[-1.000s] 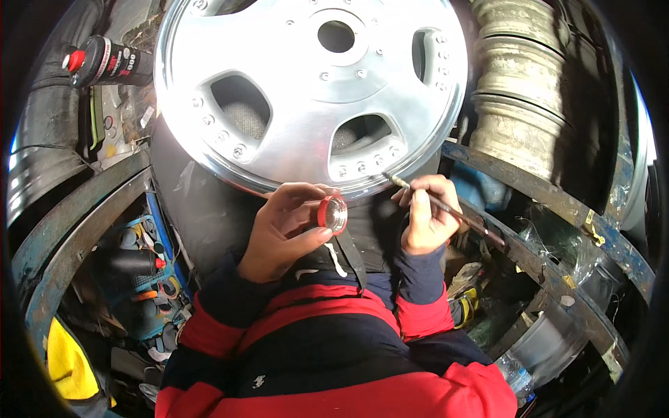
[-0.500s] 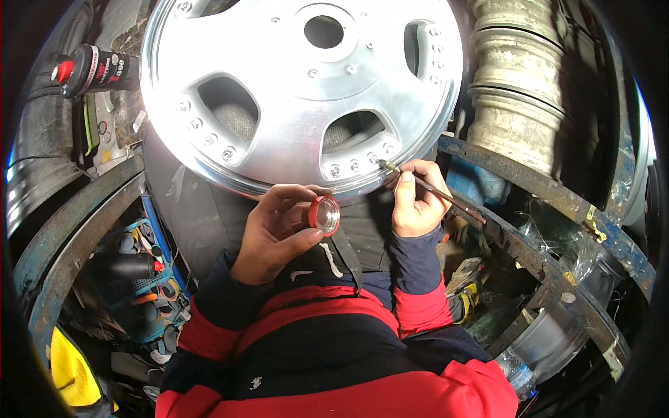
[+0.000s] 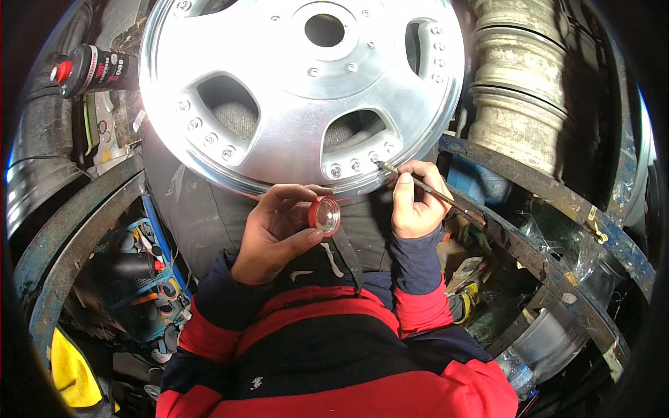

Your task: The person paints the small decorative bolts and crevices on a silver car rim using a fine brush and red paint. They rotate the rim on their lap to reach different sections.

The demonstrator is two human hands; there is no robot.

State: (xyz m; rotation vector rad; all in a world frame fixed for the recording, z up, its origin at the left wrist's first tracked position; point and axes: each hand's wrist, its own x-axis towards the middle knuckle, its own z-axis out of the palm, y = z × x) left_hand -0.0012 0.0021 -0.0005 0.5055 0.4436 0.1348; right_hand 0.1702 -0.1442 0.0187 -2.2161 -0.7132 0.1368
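Cluttered workshop; left hand [image 3: 275,230] pinches red-rimmed cap [image 3: 325,214], right hand [image 3: 416,198] grips brush [image 3: 432,194], tip at wheel [image 3: 300,90].

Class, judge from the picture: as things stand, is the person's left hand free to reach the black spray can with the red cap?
Probably not at once: the left hand holds a small red-rimmed round lid, and the black spray can lies far off beyond the silver alloy wheel.

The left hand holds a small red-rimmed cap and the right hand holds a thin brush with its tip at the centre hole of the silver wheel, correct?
Not quite. In the head view the right hand's brush has its tip at the bolts near the silver wheel's lower rim, not at the centre hole. The left hand does hold the red-rimmed cap.
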